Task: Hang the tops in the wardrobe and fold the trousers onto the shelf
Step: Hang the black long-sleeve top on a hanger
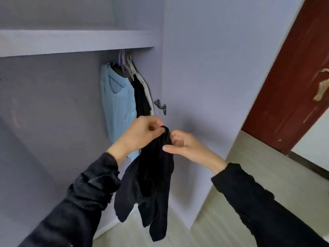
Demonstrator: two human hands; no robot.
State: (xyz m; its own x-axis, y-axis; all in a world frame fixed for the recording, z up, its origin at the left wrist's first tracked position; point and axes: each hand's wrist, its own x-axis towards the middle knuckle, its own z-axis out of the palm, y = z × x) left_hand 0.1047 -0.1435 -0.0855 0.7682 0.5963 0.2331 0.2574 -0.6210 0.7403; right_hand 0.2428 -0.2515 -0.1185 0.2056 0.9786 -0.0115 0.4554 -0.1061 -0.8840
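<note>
Currently, at centre frame, the left hand (142,132) and right hand (183,145) each pinch the top edge of a black garment (151,179), unfolded and not yet stowed. Beyond, at 12 o'clock, a light-blue top (117,104) and dark tops (141,100) already hang below the shelf (71,42).

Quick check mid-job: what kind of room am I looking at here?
Probably a bedroom: an open built-in wardrobe with tops on hangers, including a light blue top, and a dark red door alongside.
</note>
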